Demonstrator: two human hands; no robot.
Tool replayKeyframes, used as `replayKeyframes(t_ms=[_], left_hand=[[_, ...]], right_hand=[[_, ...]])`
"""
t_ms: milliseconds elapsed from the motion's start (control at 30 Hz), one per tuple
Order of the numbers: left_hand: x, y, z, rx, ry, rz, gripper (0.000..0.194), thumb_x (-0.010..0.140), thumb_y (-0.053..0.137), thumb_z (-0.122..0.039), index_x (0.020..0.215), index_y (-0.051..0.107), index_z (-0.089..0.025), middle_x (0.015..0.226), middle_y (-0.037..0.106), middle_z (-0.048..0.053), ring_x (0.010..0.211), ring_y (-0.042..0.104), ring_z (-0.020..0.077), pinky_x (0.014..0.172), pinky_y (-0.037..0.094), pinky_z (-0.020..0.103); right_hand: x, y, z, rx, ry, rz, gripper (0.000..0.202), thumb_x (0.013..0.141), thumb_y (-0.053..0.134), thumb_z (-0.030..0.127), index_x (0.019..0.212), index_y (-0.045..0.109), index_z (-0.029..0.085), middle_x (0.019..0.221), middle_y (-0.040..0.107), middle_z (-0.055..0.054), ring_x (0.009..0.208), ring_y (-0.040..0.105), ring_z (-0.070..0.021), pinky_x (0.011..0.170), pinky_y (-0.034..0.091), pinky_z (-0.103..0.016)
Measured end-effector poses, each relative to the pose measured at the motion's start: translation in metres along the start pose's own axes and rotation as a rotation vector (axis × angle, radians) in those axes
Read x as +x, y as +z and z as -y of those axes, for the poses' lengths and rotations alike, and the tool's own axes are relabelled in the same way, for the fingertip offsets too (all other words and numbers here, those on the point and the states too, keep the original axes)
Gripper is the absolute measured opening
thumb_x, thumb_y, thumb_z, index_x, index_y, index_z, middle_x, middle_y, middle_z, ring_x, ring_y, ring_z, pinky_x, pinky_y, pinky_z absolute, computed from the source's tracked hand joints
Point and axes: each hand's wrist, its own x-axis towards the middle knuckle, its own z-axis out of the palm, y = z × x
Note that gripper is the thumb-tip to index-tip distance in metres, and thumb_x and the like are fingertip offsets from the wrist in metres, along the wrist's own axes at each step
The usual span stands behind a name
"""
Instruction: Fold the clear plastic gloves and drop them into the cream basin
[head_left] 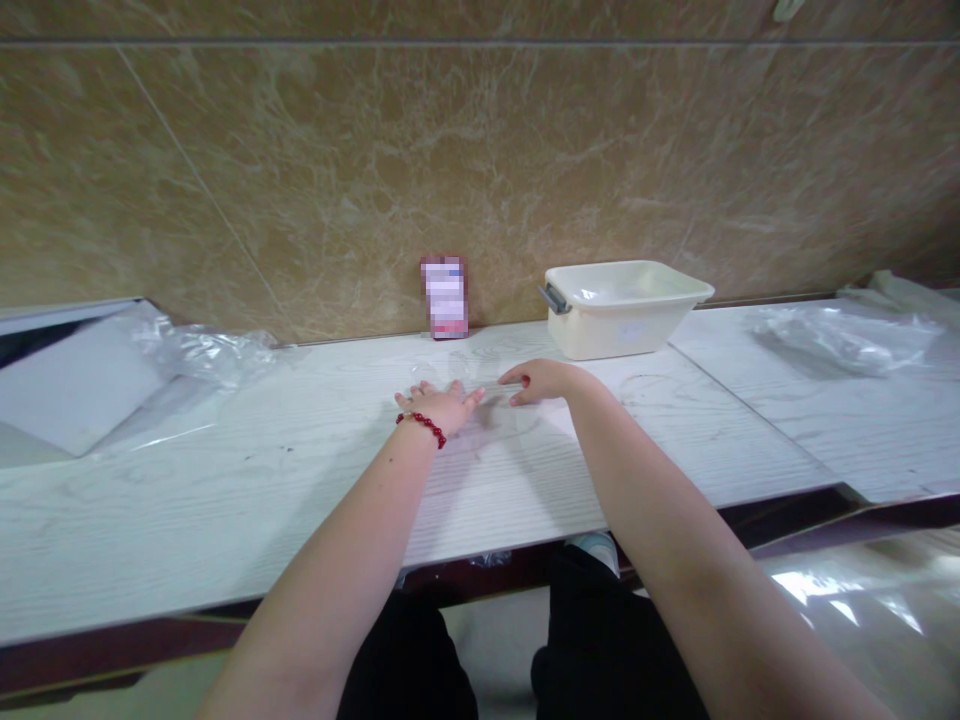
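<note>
My left hand (441, 403), with a red bead bracelet at the wrist, lies with fingers spread on the white wood-grain table (315, 500). Under and beyond its fingers is a clear, thin plastic piece (450, 370), hard to make out. To the right, my right hand (536, 380) hovers low over the table or touches it, fingers apart and pointing left, with nothing visible between them. The two hands do not touch each other.
A phone (447, 298) leans on the marble wall behind my hands. Right of it stands a cream bin (622, 325) with a grey handle. Clear plastic bags (847, 338) lie at the right. At the left are a white box (82, 380) and crumpled plastic film (217, 355).
</note>
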Motion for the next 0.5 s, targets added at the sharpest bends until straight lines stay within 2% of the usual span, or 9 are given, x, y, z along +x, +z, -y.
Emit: replayKeyframes(t_ms=[233, 500], left_hand=[[-0.002, -0.006, 0.002, 0.013, 0.019, -0.128, 0.076, 0.068, 0.008, -0.068, 0.124, 0.035, -0.024, 0.13, 0.032, 0.016, 0.118, 0.025, 0.0369, 0.087, 0.019, 0.058], [-0.013, -0.019, 0.004, 0.035, 0.172, -0.308, 0.057, 0.075, 0.03, -0.054, 0.121, 0.037, -0.021, 0.13, 0.031, 0.014, 0.119, 0.027, 0.029, 0.093, 0.02, 0.05]], right_hand=[[-0.002, -0.003, 0.002, -0.008, 0.037, -0.035, 0.048, 0.064, 0.056, 0.04, 0.11, 0.052, 0.027, 0.101, 0.058, -0.001, 0.084, 0.055, -0.0154, 0.07, 0.04, -0.021], [0.005, -0.001, -0.001, -0.068, 0.106, -0.217, 0.03, 0.072, 0.048, 0.032, 0.099, 0.059, 0.024, 0.088, 0.061, -0.002, 0.077, 0.055, -0.0136, 0.067, 0.039, -0.021]])
